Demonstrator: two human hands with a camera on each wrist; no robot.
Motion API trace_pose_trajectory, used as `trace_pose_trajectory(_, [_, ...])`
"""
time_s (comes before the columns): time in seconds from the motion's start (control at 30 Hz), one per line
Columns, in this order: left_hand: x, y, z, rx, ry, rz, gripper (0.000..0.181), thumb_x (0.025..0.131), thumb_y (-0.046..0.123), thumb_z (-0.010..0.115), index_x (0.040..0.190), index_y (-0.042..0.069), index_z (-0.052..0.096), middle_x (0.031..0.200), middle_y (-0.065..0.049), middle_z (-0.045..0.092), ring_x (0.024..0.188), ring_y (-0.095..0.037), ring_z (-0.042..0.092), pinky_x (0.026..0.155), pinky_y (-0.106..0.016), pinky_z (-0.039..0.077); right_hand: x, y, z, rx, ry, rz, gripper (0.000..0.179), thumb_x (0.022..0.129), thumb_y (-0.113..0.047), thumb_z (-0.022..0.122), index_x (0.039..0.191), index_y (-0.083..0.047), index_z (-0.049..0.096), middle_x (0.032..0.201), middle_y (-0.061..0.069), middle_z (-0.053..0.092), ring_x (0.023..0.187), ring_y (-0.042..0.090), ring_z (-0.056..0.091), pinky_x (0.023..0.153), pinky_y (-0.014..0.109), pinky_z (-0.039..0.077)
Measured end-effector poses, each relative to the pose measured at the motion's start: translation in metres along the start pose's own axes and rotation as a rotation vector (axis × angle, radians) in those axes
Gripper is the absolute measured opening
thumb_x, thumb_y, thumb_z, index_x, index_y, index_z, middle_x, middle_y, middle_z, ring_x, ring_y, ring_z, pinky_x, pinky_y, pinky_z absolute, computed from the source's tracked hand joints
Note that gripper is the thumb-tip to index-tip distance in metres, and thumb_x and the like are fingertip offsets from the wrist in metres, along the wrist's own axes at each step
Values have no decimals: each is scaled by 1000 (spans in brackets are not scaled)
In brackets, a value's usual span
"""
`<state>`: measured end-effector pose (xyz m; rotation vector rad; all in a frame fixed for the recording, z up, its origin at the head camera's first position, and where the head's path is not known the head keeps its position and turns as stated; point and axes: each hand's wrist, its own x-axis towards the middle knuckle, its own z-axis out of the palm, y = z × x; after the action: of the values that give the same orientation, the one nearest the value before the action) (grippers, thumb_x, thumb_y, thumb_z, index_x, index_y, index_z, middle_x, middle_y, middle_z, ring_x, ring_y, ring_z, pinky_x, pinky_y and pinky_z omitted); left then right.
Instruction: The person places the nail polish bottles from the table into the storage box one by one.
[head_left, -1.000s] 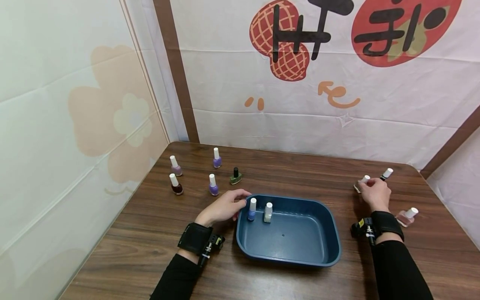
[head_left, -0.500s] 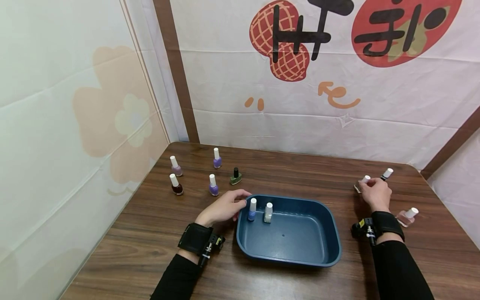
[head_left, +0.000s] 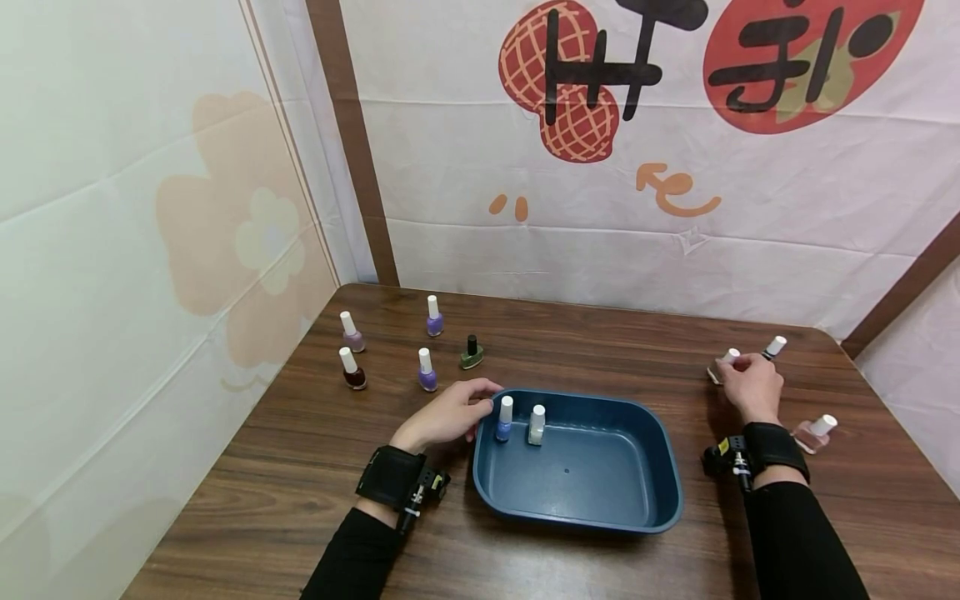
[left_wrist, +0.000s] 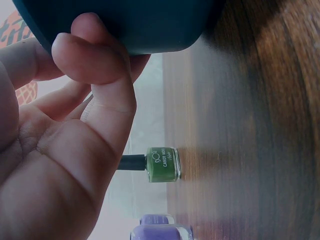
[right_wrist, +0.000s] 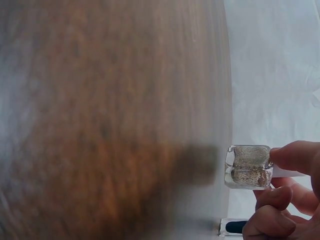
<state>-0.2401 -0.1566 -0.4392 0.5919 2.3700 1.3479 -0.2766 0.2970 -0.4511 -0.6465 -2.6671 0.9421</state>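
In the head view my left hand (head_left: 448, 414) grips the back left corner of a dark blue plastic tray (head_left: 577, 521). Its curled fingers lie against the tray's wall (left_wrist: 165, 30) in the left wrist view. A blue nail polish bottle (head_left: 503, 430) and a pale one (head_left: 536, 434) stand inside the tray. Off to the right, my right hand (head_left: 752, 387) pinches a glitter nail polish bottle (right_wrist: 249, 167) by its white cap, at the bottle's neck. Just behind that hand is a dark nail polish bottle (head_left: 775, 346) with a white cap, partly hidden by the fingers.
Near my right wrist sits a pink nail polish bottle (head_left: 812, 435). Left of the tray stand a green bottle (head_left: 472, 357), two purple bottles (head_left: 427, 379), a mauve bottle (head_left: 353, 340) and a dark red bottle (head_left: 355, 378). A printed cloth (head_left: 450, 250) hangs behind the wooden table (head_left: 285, 500).
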Motion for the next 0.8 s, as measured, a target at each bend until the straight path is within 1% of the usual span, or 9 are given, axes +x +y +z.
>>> trace_pose_trajectory(0.33, [-1,0,0,6,0,2,34,99,9,43,131,6,54,93,-22,61,52,-14,51,54,-33,49,-7,-12,-3,22,6,-44,45,95,-29,52,121,8,57,117,29,60,108,44,51,88,52,43])
trace_pose_trajectory(0.4, [-1,0,0,7,-1,2,34,99,9,43,131,6,54,93,-22,61,53,-14,51,54,-35,50,-8,-15,-4,22,2,-48,46,95,-30,52,121,7,57,117,29,60,107,43,52,86,50,44])
trace_pose_trajectory(0.47, [-1,-1,0,5,-1,3,34,99,9,43,131,6,54,94,-22,61,53,-15,51,55,-37,50,-9,-18,-4,24,2,-52,46,95,-31,53,121,7,57,117,28,60,105,42,53,81,47,45])
trace_pose_trajectory(0.6, [0,-1,0,-3,-3,3,34,99,9,43,131,5,54,93,-23,60,54,-14,51,55,-37,51,-10,-25,-5,27,17,-71,47,95,-33,53,119,6,58,114,26,61,101,39,54,70,37,43])
trace_pose_trajectory(0.7, [0,-1,0,-6,-3,3,34,99,9,43,131,5,54,93,-23,60,54,-14,51,55,-37,51,-11,-31,-6,32,50,-95,45,93,-33,54,116,6,60,111,25,63,100,38,55,70,34,40])
trace_pose_trajectory(0.8, [0,-1,0,-6,-3,3,34,99,9,44,131,5,54,93,-23,60,54,-15,51,56,-37,51,-14,-38,-8,43,66,-113,44,92,-33,55,114,5,61,109,25,64,99,37,55,70,34,41])
